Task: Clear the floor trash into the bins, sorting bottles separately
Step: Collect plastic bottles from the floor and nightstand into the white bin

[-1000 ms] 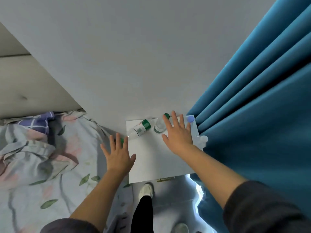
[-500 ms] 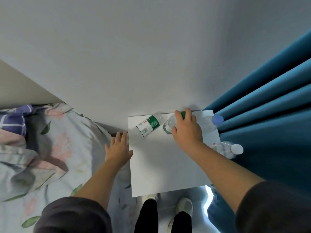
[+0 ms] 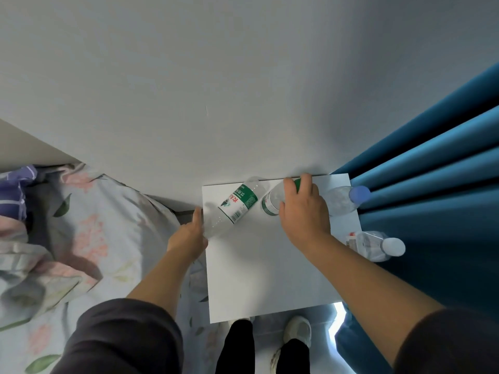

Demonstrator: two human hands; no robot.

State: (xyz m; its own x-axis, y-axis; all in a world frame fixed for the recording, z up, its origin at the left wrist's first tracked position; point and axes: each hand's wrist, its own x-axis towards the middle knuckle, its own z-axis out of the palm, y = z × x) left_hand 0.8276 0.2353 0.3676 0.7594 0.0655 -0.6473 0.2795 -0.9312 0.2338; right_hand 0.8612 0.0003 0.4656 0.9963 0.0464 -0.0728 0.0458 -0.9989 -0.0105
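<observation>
Several clear plastic bottles are on a white bedside table (image 3: 264, 271). A green-labelled bottle (image 3: 235, 205) lies on its side at the table's far left; my left hand (image 3: 187, 238) wraps its neck end at the table's left edge. My right hand (image 3: 302, 209) is closed over a green-capped upright bottle (image 3: 271, 201) by the wall. A bottle with a blue cap (image 3: 343, 199) stands right of that hand. Another bottle with a white cap (image 3: 375, 245) sits at the table's right edge against the curtain.
A grey wall (image 3: 243, 90) rises right behind the table. A blue curtain (image 3: 437, 190) hangs on the right. A bed with a floral duvet (image 3: 81, 233) fills the left. My legs and shoes (image 3: 297, 330) stand on the floor in front of the table.
My left hand has moved right onto the neck end of the lying green-labelled bottle. My right hand has settled lower around the green-capped bottle. The view has drawn closer.
</observation>
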